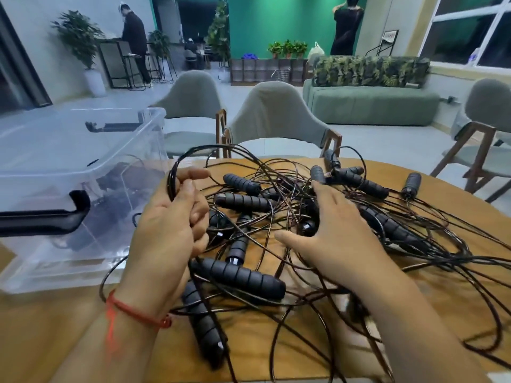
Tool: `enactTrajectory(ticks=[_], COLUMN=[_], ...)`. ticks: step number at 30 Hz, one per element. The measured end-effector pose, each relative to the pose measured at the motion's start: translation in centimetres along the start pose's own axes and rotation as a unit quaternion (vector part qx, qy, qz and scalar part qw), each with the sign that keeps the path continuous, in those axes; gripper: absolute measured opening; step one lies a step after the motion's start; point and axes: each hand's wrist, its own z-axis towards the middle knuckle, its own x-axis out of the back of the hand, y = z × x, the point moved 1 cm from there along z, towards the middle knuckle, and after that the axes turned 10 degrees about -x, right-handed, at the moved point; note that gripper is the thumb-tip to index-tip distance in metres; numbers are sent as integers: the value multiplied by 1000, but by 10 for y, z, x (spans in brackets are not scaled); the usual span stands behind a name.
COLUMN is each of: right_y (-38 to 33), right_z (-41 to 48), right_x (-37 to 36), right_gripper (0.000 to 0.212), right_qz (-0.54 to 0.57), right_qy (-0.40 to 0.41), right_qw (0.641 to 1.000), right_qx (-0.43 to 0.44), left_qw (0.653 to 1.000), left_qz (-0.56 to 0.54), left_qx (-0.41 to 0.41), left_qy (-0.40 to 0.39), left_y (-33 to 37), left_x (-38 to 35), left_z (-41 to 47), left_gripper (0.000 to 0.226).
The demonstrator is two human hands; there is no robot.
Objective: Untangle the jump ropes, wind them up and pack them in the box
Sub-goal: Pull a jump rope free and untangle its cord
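Plainly found the ropes (276, 205) in one tangled heap on the table (456, 313), with thin black cords crossed over and under a scatter of ribbed black handles (240, 275). Gripped a bunch of those cords in the left hand (171, 225) at the heap's left edge, with fingers curled tight round them and the thumb laid on top. Held a loop (172, 172) standing up out of that fist, arched above the knuckles and bent back down toward the heap. Wore a red string (132, 310) round the left wrist. Spread the right hand (331, 230) palm down over the heap's middle, with fingers straight and apart, grasping nothing; could not tell whether touching the cords beneath. Found most of the handles between and beyond the two hands, with one long one just right of the left wrist, another beside the left forearm, and several more near the table's far edge. Noted loose cords trailing off to the right across the wood. Found the box (83, 167), clear plastic with black latches (55, 214), standing on the table just left of the left hand; made out dark shapes through its wall, too blurred to name. Saw grey chairs (276, 117) beyond the table and a green sofa (373, 106) farther back.
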Motion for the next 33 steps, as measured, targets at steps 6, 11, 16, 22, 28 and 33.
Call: enactTrajectory(ticks=[6, 11, 16, 22, 28, 33], right_y=[14, -4, -25, -26, -2, 10], right_z=[6, -8, -23, -23, -7, -1], right_x=[5, 4, -13, -11, 13, 24], right_gripper=[38, 27, 22, 26, 30, 38], right_qz=[98, 256, 160, 169, 18, 88], right_qy=[63, -1, -1, -6, 34, 52], right_qw=[993, 961, 963, 959, 988, 991], right_qx=[15, 102, 216, 226, 151, 87], left_qw=[1000, 995, 971, 990, 996, 996], left_qz=[2, 28, 98, 59, -80, -56], left_qx=[-14, 43, 86, 29, -28, -53], left_qy=[-6, -82, -198, -125, 10, 47], left_y=[4, -3, -12, -17, 12, 21], left_x=[3, -1, -25, -24, -6, 4], left_z=[0, -6, -25, -21, -6, 0], left_gripper=[26, 23, 21, 23, 20, 21])
